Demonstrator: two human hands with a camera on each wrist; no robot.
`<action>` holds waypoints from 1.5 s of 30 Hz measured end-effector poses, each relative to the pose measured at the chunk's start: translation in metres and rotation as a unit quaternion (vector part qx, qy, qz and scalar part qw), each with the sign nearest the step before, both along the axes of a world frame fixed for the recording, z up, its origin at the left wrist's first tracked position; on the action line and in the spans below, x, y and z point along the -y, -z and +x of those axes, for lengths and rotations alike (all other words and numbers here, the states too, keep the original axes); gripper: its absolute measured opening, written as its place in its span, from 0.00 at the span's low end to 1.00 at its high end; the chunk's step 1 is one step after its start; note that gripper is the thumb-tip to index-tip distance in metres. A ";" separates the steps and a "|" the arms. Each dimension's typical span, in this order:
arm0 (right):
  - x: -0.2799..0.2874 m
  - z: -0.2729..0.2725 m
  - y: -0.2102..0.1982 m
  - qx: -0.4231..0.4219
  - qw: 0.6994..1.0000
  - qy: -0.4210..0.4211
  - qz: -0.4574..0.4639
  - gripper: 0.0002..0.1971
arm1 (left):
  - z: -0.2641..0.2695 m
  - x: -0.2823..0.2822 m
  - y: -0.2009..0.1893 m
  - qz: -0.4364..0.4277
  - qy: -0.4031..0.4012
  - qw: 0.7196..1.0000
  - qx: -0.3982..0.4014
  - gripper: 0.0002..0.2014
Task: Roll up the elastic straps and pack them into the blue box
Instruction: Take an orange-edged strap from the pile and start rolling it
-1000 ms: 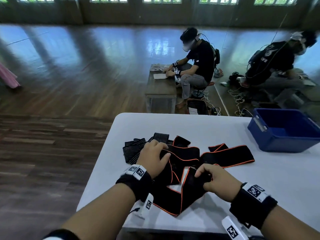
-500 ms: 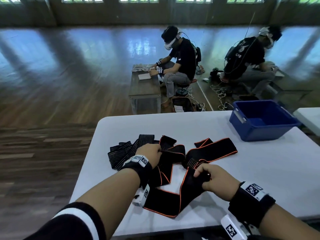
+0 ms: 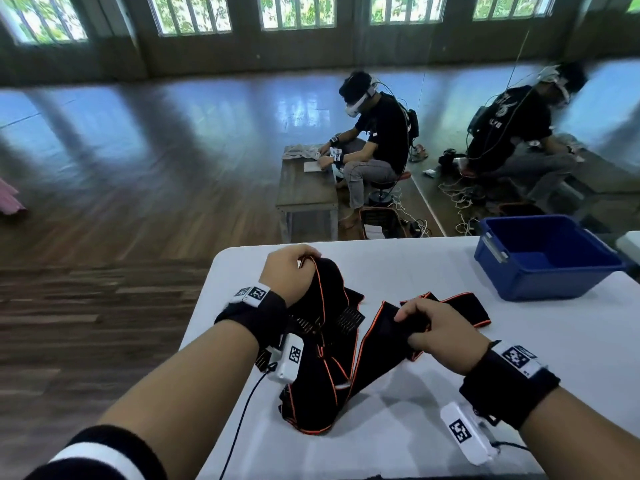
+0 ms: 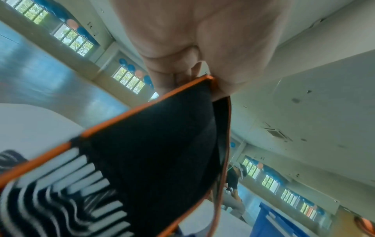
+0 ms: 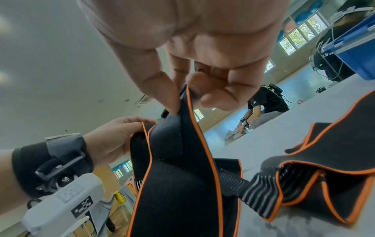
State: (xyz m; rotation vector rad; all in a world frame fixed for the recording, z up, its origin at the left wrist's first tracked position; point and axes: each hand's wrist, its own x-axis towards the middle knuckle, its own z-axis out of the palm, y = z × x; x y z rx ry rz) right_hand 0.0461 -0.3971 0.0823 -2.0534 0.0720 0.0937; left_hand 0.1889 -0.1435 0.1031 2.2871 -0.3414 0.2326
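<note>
A black elastic strap (image 3: 332, 372) with orange edging hangs in a sagging loop between my two hands above the white table (image 3: 433, 271). My left hand (image 3: 289, 277) grips one end, raised over the far left part of the table; the left wrist view shows the strap (image 4: 162, 144) bunched under the curled fingers. My right hand (image 3: 440, 336) pinches the other part of the strap (image 5: 178, 152) between thumb and fingers. A second orange-edged strap (image 3: 464, 306) lies flat beyond my right hand. The blue box (image 3: 543, 258) stands open and empty at the far right.
Black-and-white striped straps (image 4: 40, 208) lie under my left hand, mostly hidden in the head view. Beyond the table two seated persons (image 3: 377, 147) work at a low wooden bench (image 3: 306, 188), with cables on the floor. The table's left edge is close to my left forearm.
My left hand has lifted its end of the strap up and away from the pile. The strap now hangs off the table between both hands. The right hand keeps its hold.
</note>
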 end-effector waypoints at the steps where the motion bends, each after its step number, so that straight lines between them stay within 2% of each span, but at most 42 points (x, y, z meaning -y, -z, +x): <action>1: 0.001 0.003 -0.003 0.005 1.000 0.000 -0.005 0.20 | 0.000 -0.001 -0.006 -0.003 -0.006 1.000 0.009 0.12; 4: 0.004 0.010 -0.010 0.026 0.999 -0.013 -0.037 0.19 | 0.000 0.000 -0.024 0.007 -0.002 0.999 0.046 0.06; 7: 0.005 0.017 -0.016 0.037 0.999 -0.010 -0.029 0.15 | 0.003 0.004 -0.037 0.051 -0.021 0.995 0.087 0.14; 8: 0.006 0.020 -0.017 0.045 0.998 0.000 -0.033 0.12 | 0.006 0.006 -0.040 0.052 -0.030 0.994 0.091 0.13; 10: 0.009 0.028 -0.019 0.066 0.996 0.031 -0.042 0.08 | 0.007 0.010 -0.045 0.000 -0.025 0.997 0.075 0.07; 11: 0.011 0.031 -0.022 0.076 0.995 0.048 -0.038 0.07 | 0.006 0.012 -0.047 -0.029 -0.015 0.997 0.069 0.12; 13: 0.016 0.036 -0.028 0.090 0.993 0.073 -0.023 0.07 | 0.001 0.021 -0.052 -0.045 0.005 0.996 0.076 0.18; 18: 0.030 0.041 -0.050 0.091 0.992 0.081 0.045 0.12 | -0.011 0.044 -0.065 -0.065 0.030 0.992 0.103 0.12; 21: 0.040 0.043 -0.060 0.094 0.992 0.059 0.054 0.10 | -0.019 0.060 -0.073 -0.084 0.040 0.988 0.127 0.09; 24: 0.048 0.044 -0.066 0.102 0.992 0.039 0.059 0.13 | -0.026 0.080 -0.079 -0.088 0.040 0.987 0.131 0.11; 29: 0.067 0.041 -0.073 0.123 0.984 0.030 0.124 0.09 | -0.039 0.118 -0.078 -0.091 0.040 0.988 0.122 0.15; 32: 0.078 0.043 -0.071 0.142 0.977 0.060 0.146 0.06 | -0.044 0.131 -0.069 -0.093 0.056 0.988 0.106 0.16; 35: 0.101 0.041 -0.070 0.143 0.974 0.083 0.153 0.08 | -0.049 0.150 -0.061 -0.100 0.061 0.989 0.089 0.17; 40: 0.129 0.034 -0.068 0.113 0.979 0.019 0.167 0.07 | -0.064 0.177 -0.057 -0.120 0.043 0.989 0.073 0.16; 43: 0.138 0.033 -0.066 0.120 0.975 0.027 0.184 0.04 | -0.075 0.189 -0.054 -0.105 0.020 0.991 0.075 0.14; 45: 0.143 0.034 -0.066 0.115 0.975 0.046 0.185 0.06 | -0.080 0.194 -0.048 -0.093 0.007 0.994 0.062 0.09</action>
